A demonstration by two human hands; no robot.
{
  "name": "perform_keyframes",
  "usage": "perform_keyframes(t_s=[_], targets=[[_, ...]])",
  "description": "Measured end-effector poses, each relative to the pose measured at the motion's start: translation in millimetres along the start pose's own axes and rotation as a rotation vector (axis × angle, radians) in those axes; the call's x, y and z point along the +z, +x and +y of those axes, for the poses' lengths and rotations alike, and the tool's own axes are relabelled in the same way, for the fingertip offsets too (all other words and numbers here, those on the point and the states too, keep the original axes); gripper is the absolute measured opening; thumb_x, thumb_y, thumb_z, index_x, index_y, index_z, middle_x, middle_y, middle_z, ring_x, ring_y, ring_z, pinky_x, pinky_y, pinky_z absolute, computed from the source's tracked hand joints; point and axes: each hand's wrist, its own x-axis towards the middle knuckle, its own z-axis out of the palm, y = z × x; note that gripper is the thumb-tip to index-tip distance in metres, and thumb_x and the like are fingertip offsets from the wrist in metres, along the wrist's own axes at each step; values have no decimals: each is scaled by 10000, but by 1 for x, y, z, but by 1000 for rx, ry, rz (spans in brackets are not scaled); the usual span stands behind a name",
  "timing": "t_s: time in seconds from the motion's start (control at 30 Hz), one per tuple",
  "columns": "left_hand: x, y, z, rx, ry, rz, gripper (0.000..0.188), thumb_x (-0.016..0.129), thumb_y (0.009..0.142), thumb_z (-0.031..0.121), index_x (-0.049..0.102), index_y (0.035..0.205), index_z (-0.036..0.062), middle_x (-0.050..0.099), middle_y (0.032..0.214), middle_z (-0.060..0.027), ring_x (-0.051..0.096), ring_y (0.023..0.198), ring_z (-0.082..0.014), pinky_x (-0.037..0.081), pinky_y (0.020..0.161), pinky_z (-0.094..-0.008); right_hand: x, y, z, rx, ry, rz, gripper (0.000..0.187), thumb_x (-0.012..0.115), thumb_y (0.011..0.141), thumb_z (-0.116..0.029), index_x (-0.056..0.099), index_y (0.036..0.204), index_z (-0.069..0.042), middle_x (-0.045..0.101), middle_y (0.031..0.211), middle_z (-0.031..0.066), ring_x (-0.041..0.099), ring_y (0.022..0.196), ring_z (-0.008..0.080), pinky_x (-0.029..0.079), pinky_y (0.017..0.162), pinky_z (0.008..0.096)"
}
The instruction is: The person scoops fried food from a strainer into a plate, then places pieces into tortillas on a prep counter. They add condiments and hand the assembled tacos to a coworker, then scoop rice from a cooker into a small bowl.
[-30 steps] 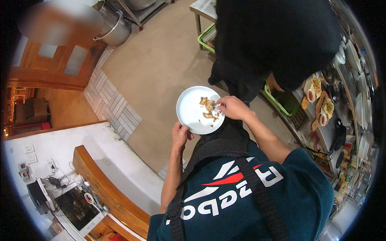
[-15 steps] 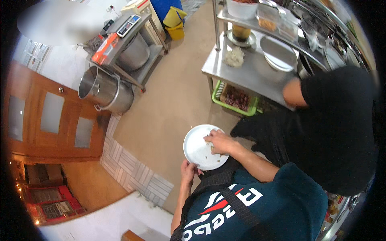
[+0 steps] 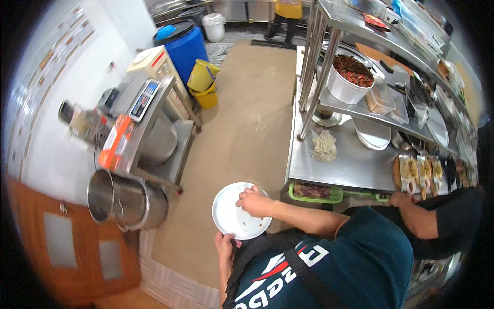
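A round white plate [image 3: 229, 213] is held out in front of my body. My left hand [image 3: 225, 246] grips its near left rim, with the thumb on top and the fingers underneath. Over the plate's right half, my right hand [image 3: 254, 202] is closed with bent fingers. Whatever it may hold is hidden behind the knuckles. A few small brown food scraps [image 3: 261, 222] lie on the plate near its right edge, below my right wrist.
At right, a steel worktable [image 3: 334, 175] carries a crumpled cloth [image 3: 324, 146] and dishes of food. A person in black [image 3: 453, 221] stands beside me. On the left are a large steel pot [image 3: 123, 198], a stand with a scale [image 3: 144, 100], and yellow buckets [image 3: 206, 97].
The view has swung up and right, showing more of the shelves and far kitchen. My right hand has moved inward over the plate, and fewer scraps show there.
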Motion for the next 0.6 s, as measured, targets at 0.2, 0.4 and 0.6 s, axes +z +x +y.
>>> perform_keyframes(t_s=[0.2,0.4,0.6], targets=[[22,172,162,5,190,-238,261,542,794,50,545,1028,-67,651,747,-159,633,508,-230,524,453,-322,-78,133,69,222,56,312,253,742,825,-208,734,1067,-132,650,1064,66,574,1116,274,371,994,487],[97,334,248,-88,171,-400,286,561,771,51,546,1035,-59,648,750,-152,628,506,-239,528,453,-325,-131,212,178,452,297,512,175,732,836,-201,712,970,-89,639,1025,120,593,1085,323,438,960,484],[202,493,319,-182,288,-459,300,555,776,47,551,1063,-41,640,749,-146,627,517,-250,518,465,-349,-180,296,323,634,410,370,144,644,865,-144,672,971,-51,631,987,179,640,936,398,506,830,505]])
